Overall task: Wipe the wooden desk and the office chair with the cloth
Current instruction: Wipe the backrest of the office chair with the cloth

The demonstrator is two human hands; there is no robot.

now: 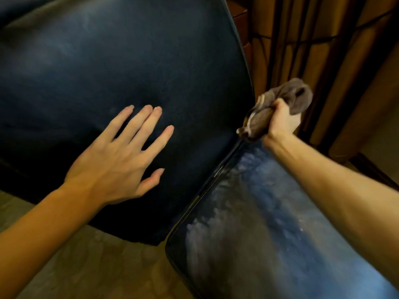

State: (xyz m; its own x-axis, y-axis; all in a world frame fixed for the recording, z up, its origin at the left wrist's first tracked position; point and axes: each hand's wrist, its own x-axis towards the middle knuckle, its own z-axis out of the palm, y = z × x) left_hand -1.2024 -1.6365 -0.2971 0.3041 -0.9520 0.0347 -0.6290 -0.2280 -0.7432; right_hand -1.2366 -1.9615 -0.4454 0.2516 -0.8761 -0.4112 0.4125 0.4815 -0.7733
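Left hand [121,160] lies flat, fingers spread, on dark leather office chair [151,61]; right hand [282,119] clutches bunched grey-brown cloth [289,98] at its edge.

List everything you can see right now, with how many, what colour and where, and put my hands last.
office chair: one, dark blue-black, fills most of the view; two padded panels meet at a seam
pale streaks: several, whitish, on the lower right panel
cloth: one, grey-brown, bunched, at the far end of the seam
curtain: one, tan-brown, in folds, upper right behind the chair
wooden furniture: one piece, reddish brown, at the top edge beside the chair; mostly hidden
floor: beige, lower left under the chair
left hand: one, fingers straight and spread, over the larger panel
right hand: one, grips the cloth
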